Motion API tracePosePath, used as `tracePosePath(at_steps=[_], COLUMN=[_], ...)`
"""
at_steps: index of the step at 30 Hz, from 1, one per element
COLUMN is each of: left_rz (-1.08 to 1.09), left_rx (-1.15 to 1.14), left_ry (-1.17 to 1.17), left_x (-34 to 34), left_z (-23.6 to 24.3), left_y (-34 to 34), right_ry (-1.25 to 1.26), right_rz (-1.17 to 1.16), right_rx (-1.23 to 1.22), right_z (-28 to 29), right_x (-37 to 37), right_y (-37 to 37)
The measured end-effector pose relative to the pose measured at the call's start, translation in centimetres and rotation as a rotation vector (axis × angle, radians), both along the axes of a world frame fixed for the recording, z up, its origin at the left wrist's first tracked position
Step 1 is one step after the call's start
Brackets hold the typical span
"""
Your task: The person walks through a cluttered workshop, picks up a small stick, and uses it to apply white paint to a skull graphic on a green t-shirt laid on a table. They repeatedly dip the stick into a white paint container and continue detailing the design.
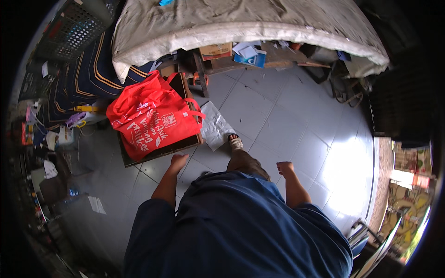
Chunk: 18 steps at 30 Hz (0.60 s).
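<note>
Hands (179,162) (285,167) hang apart; red bag (155,113) hides its contents.

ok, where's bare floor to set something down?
Widest: floor tiles between the silver plastic sheet and the bright glare, ahead of the right hand. Smaller: dim tiles left of the left hand, between the brown wooden stand and the white paper. Crowded: the stand, mostly hidden by the red bag; the left edge, with striped cloth and a dark crate.

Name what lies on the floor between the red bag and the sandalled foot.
In the head view, a pale plastic sheet lies between the red bag and the sandalled foot.
</note>
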<state>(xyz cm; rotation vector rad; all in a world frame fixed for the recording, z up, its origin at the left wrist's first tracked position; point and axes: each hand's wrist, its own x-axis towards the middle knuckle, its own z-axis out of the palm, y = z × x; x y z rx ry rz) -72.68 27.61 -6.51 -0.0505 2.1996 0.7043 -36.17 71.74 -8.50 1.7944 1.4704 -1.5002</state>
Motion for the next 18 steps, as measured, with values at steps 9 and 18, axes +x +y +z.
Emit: tracePosePath(at_steps=[9,18], left_rz=[0.321,0.627], left_rx=[-0.078,-0.101], left_ry=[0.080,0.163], left_x=[5.0,22.0], left_z=[3.1,0.4], left_y=[-2.8,-8.9], right_ry=[0.172,0.245], right_rz=[0.924,1.039], right_rx=[0.204,0.216], right_z=[1.5,-3.6], right_x=[-33.4,-39.2], right_y=[4.6,-1.9])
